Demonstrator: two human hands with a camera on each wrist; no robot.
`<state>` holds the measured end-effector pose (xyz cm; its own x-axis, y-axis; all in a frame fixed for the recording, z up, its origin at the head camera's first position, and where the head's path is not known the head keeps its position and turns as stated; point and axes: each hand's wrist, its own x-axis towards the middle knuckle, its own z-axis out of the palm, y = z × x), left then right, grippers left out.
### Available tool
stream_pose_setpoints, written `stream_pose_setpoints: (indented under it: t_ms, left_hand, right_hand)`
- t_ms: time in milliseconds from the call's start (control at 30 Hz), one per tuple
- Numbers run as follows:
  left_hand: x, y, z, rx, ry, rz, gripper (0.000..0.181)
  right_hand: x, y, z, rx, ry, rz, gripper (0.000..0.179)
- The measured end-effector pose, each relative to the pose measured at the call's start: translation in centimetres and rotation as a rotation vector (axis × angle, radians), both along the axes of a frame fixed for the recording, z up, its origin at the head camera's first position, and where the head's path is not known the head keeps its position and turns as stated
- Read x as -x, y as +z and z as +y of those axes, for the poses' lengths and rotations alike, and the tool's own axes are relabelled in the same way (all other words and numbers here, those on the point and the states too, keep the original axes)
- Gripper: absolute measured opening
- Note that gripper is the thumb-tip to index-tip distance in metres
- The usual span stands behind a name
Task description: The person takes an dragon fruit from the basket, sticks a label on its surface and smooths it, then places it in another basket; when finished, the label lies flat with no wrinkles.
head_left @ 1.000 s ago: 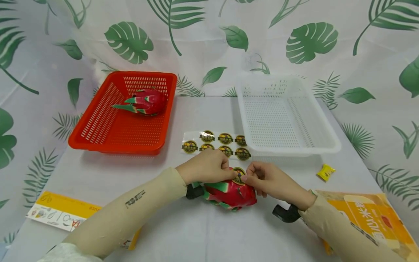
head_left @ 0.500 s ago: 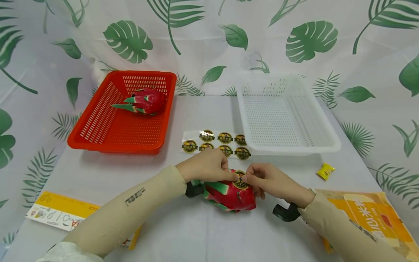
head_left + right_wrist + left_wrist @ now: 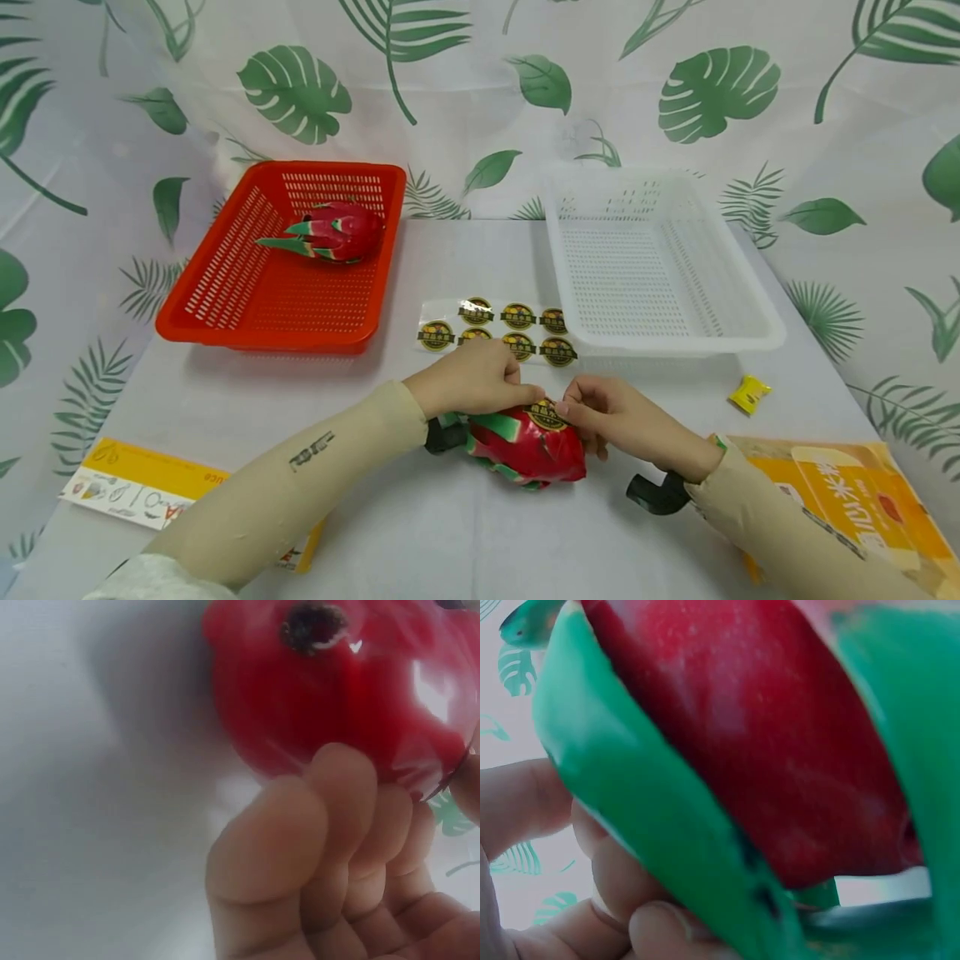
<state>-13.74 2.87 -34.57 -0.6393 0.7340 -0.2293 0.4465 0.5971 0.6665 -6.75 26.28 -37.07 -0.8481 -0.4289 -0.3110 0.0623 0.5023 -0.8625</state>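
Observation:
A red dragon fruit (image 3: pixel 528 450) with green scales lies on the table between both hands, with a round black-and-gold sticker (image 3: pixel 546 414) on its upper side. My left hand (image 3: pixel 476 379) grips the fruit from behind, its thumb at the sticker's upper left edge. In the left wrist view, curled fingers (image 3: pixel 622 877) press against a green scale. My right hand (image 3: pixel 618 417) holds the fruit's right end, thumb at the sticker's right edge. The right wrist view shows its bent fingers (image 3: pixel 337 802) touching the red skin; most of that thumb is out of frame.
A red basket (image 3: pixel 262 337) at back left holds another dragon fruit (image 3: pixel 348 233). At back right stands a white basket (image 3: pixel 667 343). A sticker sheet (image 3: pixel 435 312) lies between them. A yellow wrapped candy (image 3: pixel 748 394) and orange packaging (image 3: pixel 840 492) are at right; a yellow-and-white packet (image 3: pixel 142 483) is at left.
The sticker has shifted slightly down and tilted flatter onto the fruit. My left thumb has moved from its face to its upper edge. Both hands otherwise stay nearly in place.

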Motion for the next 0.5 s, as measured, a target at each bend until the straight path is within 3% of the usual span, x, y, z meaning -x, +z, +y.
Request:
stream_pose_setpoints:
  t_ms: [233, 500]
  left_hand:
    - [0.1, 0.2, -0.6, 0.010, -0.003, -0.087, 0.048]
    - [0.4, -0.2, -1.2, -0.035, -0.003, -0.119, 0.038]
  right_hand:
    - [-0.2, -0.1, 0.4, 0.043, 0.023, 0.015, 0.026]
    - [-0.8, -0.3, 1.2, 0.075, 0.019, 0.015, 0.019]
